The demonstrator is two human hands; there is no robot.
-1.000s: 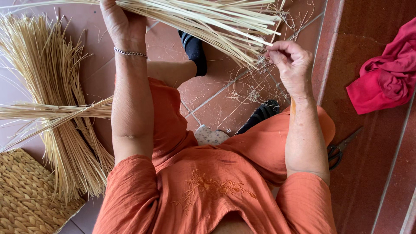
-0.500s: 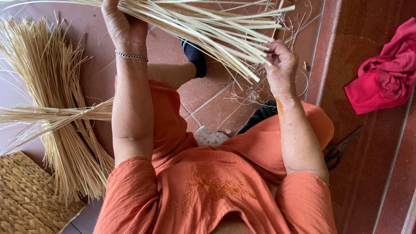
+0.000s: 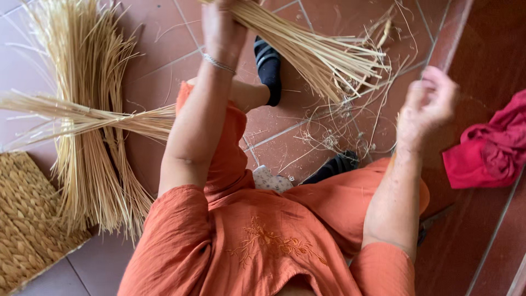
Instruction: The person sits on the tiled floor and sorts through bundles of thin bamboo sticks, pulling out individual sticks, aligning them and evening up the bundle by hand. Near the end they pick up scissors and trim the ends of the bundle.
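Looking down from the head view, the left hand (image 3: pixel 222 27) grips a bundle of straw (image 3: pixel 312 52) at the far edge, stalks fanning rightward. The right hand (image 3: pixel 427 104), blurred and apart from it, looks loosely open and empty. More straw (image 3: pixel 87 126) lies left beside a woven mat (image 3: pixel 27 219); a red cloth (image 3: pixel 487 148) lies right.

No packages, labels, signs or screens show anywhere here, neither near the hands nor on the tiled floor.
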